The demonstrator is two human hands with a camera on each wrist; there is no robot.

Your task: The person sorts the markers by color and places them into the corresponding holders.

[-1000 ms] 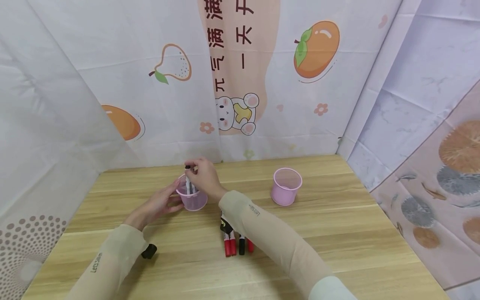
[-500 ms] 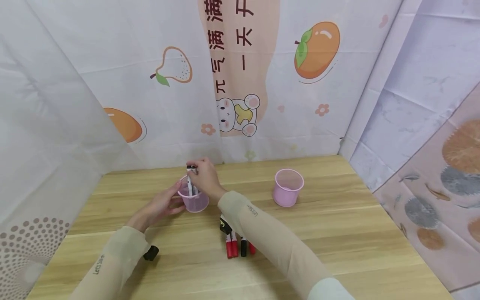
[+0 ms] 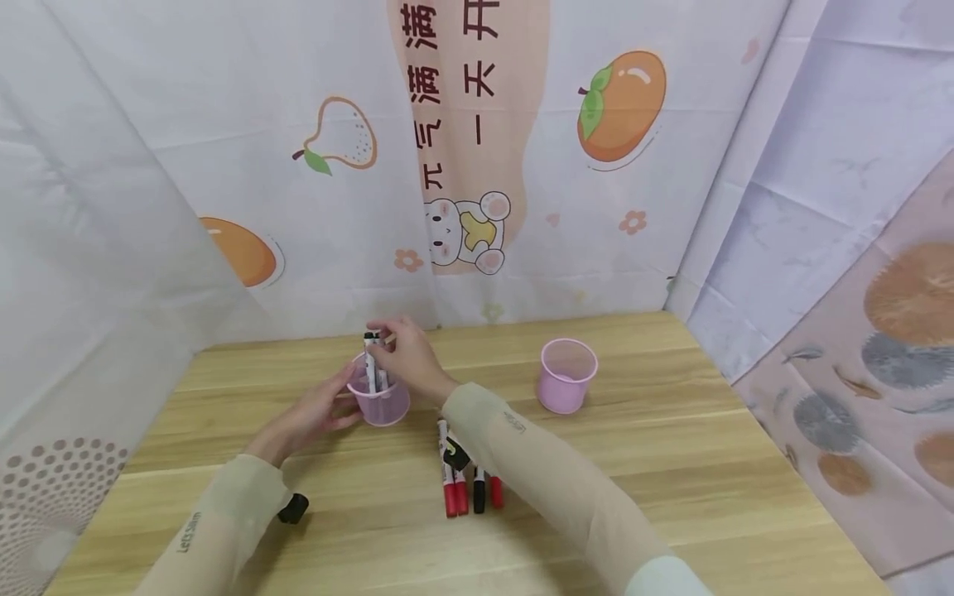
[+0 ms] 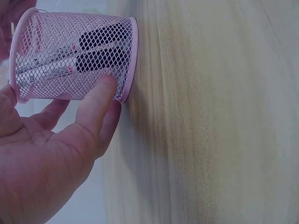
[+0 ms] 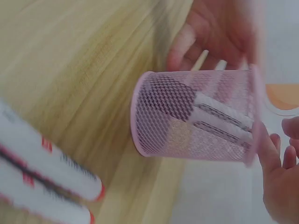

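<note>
A pink mesh pen cup (image 3: 387, 409) stands at the back left, with black-capped white markers (image 3: 370, 364) upright inside. My left hand (image 3: 309, 418) grips the cup's left side. In the left wrist view its finger (image 4: 96, 100) lies against the mesh near the base, with the black caps (image 4: 103, 59) pointing down inside the cup (image 4: 42, 93). Above the rim, my right hand (image 3: 408, 358) pinches the markers' top ends; its fingers partly cover them. The right wrist view shows that hand (image 5: 282, 186) at the rim, where its hold is hard to make out.
A second pink mesh cup (image 3: 563, 389) stands to the right. Several markers lie near the middle of the table, red-ended markers (image 3: 450, 500) and a black-capped marker (image 3: 479, 497) among them, partly under the right sleeve. A printed curtain (image 3: 343, 207) hangs behind the table.
The right hand stays over the left cup, shifting slightly as the marker tops come into clearer view. The left hand keeps its place on the cup. The whole head view shifts a little.
</note>
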